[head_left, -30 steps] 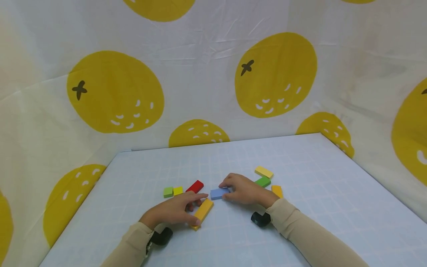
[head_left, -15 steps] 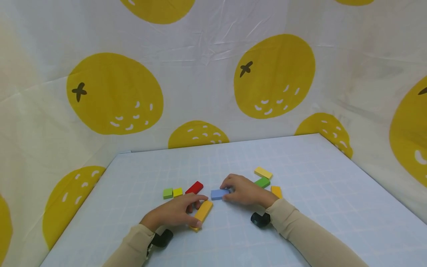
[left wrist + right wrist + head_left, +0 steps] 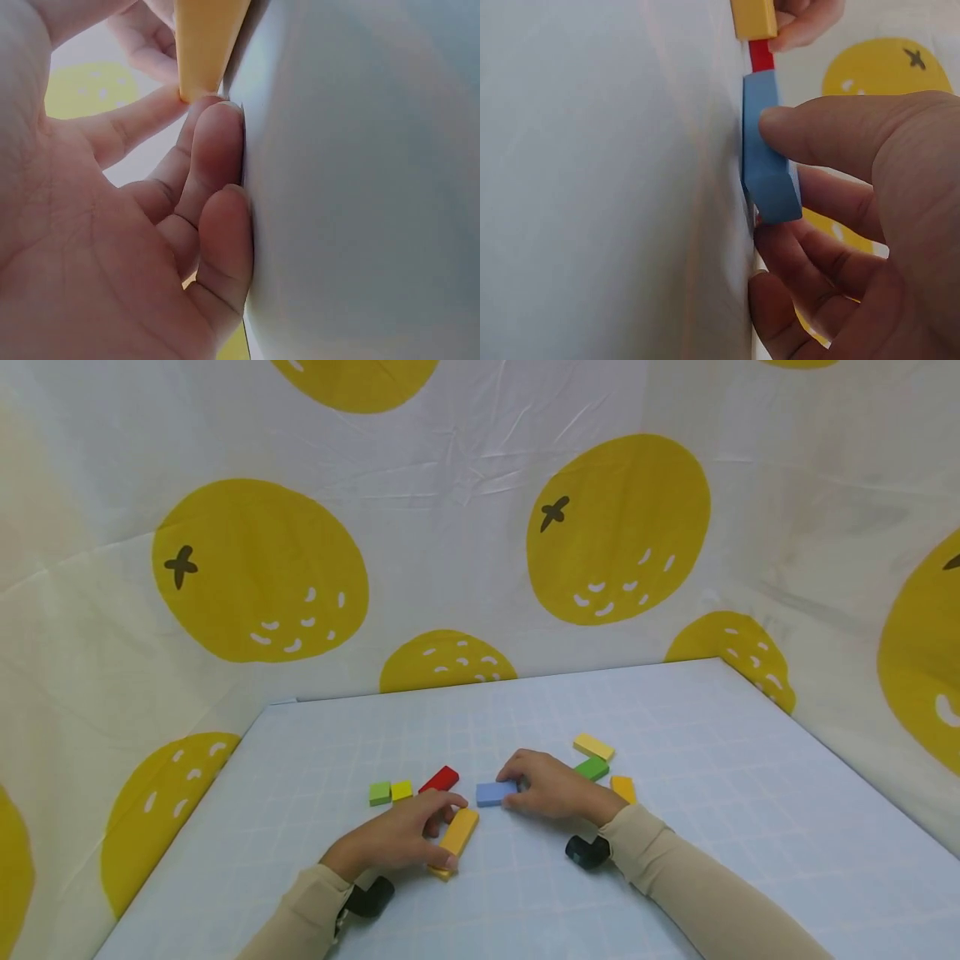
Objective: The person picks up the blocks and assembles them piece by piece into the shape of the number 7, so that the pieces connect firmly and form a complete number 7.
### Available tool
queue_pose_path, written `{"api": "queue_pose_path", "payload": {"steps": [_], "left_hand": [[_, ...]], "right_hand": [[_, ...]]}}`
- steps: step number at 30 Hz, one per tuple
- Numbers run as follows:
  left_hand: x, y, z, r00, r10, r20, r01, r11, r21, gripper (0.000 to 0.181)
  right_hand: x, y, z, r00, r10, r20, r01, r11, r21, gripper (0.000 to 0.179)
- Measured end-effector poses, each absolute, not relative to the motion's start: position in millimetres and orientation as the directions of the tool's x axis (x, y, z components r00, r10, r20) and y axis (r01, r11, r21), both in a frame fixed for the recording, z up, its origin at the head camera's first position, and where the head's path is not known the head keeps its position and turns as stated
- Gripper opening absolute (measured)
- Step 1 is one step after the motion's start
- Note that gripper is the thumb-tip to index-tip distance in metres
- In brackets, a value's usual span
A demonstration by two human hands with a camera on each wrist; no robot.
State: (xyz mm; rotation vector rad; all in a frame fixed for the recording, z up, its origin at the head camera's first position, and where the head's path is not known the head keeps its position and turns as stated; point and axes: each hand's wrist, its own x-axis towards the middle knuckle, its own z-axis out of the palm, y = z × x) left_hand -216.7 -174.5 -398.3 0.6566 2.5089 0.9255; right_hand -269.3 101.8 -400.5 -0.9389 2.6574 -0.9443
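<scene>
Head view: blue block on tabletop, pinched by right hand, thumb one side, fingers the other. Orange block near it; left hand grips it lengthwise, thumb to index. Red block past left hand; yellow cube, then lime cube, leftward. Green block beyond right wrist.

Beige sleeves are worn with black, rounded wrist cameras.

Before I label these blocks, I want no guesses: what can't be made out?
Head: red block, near end hidden by the left hand.
Head: green block, near end hidden by the right hand.
Left wrist: long orange block, cut off by the top edge.
</scene>
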Motion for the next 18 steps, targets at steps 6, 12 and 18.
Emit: {"api": "queue_pose_path", "payload": {"steps": [6,12,18], "left_hand": [[-215.4,-173.2,-395.8,-0.830,0.529,-0.173,0.307,0.694,0.651,0.071],[-214.3,-170.3,-394.5,-0.838,0.510,-0.193,0.275,0.701,0.658,0.075],[-213.0,-172.8,-397.1,-0.840,0.512,-0.179,0.271,0.681,0.681,0.076]], "right_hand": [[-269.2,102.3,-399.7,-0.807,-0.588,0.049,-0.485,0.613,-0.624,0.028],[-269.1,104.5,-399.4,-0.826,-0.563,0.032,-0.448,0.620,-0.644,0.030],[-269.8,106.2,-401.2,-0.844,-0.537,0.010,-0.398,0.612,-0.683,0.028]]}}
